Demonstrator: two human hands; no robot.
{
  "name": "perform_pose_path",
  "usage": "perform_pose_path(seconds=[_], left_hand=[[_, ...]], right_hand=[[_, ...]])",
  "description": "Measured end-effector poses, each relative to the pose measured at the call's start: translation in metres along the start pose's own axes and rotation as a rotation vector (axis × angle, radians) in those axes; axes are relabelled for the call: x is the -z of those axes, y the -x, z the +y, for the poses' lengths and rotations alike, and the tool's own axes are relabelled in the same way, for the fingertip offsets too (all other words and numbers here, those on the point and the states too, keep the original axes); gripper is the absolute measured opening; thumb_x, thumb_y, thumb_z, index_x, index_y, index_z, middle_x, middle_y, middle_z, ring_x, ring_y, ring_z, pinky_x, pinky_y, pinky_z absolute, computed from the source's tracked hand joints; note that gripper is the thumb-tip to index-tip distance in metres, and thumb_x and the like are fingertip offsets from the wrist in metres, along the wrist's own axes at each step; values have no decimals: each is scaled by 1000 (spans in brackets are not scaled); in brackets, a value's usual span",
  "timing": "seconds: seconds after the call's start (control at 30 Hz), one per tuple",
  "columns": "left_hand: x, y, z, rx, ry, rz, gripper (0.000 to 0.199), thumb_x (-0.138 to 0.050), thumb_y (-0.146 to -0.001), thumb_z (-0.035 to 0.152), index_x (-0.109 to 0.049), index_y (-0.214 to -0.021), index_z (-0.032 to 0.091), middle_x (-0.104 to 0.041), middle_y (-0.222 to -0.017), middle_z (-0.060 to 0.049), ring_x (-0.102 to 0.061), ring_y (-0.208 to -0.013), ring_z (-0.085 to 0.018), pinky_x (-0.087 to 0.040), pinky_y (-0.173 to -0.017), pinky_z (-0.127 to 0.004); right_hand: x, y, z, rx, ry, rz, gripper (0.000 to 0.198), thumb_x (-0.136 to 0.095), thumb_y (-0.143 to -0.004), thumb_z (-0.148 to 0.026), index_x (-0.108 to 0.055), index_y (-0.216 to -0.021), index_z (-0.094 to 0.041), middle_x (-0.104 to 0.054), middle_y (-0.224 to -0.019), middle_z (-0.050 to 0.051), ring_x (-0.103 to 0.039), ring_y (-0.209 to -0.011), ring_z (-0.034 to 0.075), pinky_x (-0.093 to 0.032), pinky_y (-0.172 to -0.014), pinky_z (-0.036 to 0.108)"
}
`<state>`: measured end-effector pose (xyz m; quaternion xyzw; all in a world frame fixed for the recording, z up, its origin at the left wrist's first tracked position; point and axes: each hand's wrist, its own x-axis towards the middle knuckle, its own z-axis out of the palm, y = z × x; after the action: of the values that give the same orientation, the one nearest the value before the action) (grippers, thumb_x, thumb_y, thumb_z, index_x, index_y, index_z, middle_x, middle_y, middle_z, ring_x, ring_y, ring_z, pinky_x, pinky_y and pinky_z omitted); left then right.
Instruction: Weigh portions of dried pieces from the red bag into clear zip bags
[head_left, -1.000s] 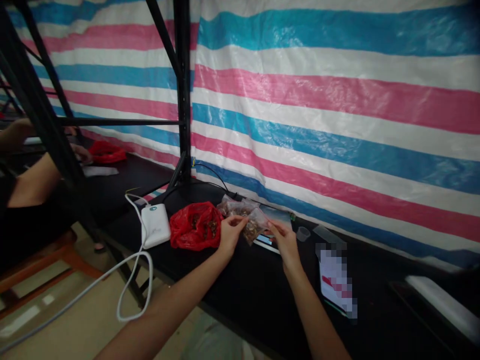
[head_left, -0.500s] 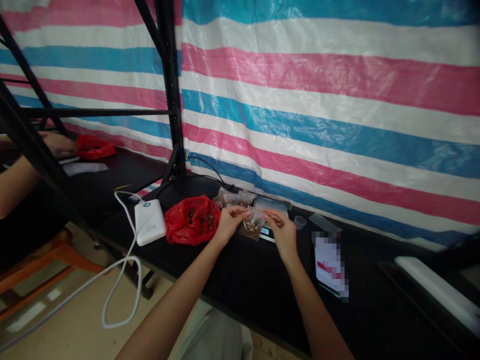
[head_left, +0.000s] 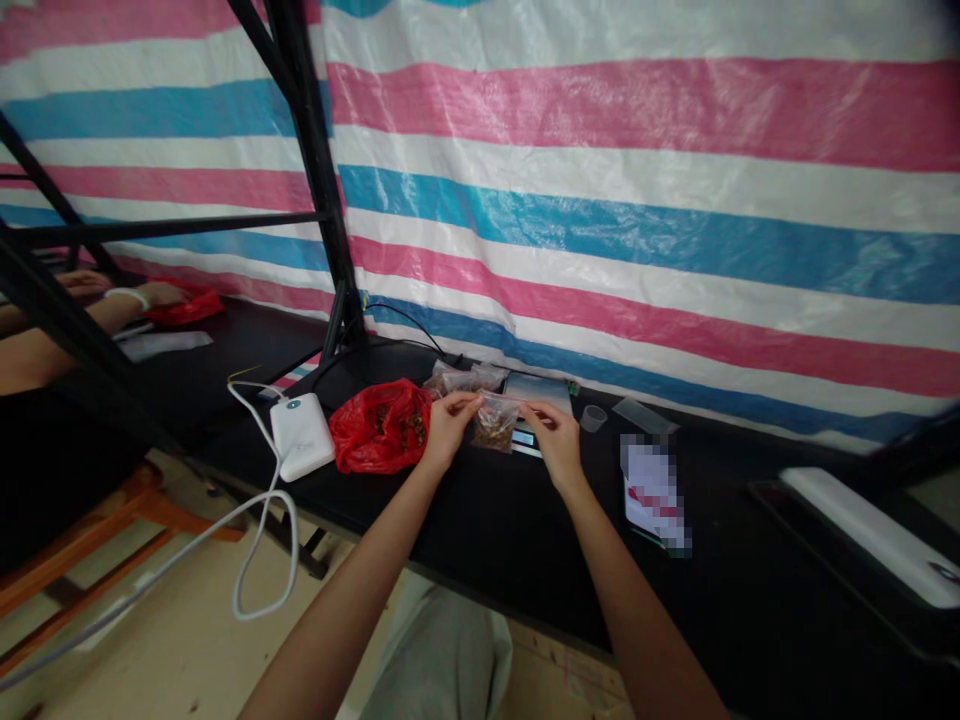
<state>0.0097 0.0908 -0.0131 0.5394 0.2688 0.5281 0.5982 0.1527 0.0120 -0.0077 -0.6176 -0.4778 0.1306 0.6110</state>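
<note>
Between my two hands hangs a small clear zip bag (head_left: 493, 428) with brownish bits in its lower part. My left hand (head_left: 451, 425) pinches its top left corner. At the top right corner, the fingers of my right hand (head_left: 555, 435) pinch it too. Behind and partly under the bag sits a digital scale (head_left: 538, 390) with a lit display; my right hand covers part of it. Left of my left hand lies an open red plastic bag (head_left: 382, 425) holding brown bits. Several filled clear bags (head_left: 469, 378) rest beyond my hands.
A white power bank (head_left: 301, 436) with a cable stands at the left. On the right are a small clear cup (head_left: 593, 418), flat clear bags (head_left: 645, 416), a phone (head_left: 654, 495) and a long white object (head_left: 870, 535). Another person's hand (head_left: 161, 294) reaches into a red bag at far left.
The clear bag now hangs flatter and straighter between my hands. My view has shifted slightly. The other person's hand has moved to the red bag.
</note>
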Motion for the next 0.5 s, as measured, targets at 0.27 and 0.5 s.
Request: perform_pose_path(seconds=[0.27, 0.5], left_hand=[[-2, 0, -4, 63, -10, -63, 33, -72, -57, 40, -65, -73, 11, -61, -55, 1, -53, -50, -9, -42, -53, -20], [-4, 0, 2, -24, -25, -20, 30, -70, -60, 40, -63, -67, 12, -62, -57, 0, -57, -53, -12, -46, -56, -22]], right_hand=[[3, -3, -4, -8, -110, 17, 23, -63, -67, -37, -69, -72, -16, -67, -71, 4, -56, -61, 15, -42, -57, 25], [0, -3, -9, -70, -215, 71, 24, -66, -62, -38, -68, -69, -15, -64, -61, 3, -56, -53, 14, -44, -51, 25]])
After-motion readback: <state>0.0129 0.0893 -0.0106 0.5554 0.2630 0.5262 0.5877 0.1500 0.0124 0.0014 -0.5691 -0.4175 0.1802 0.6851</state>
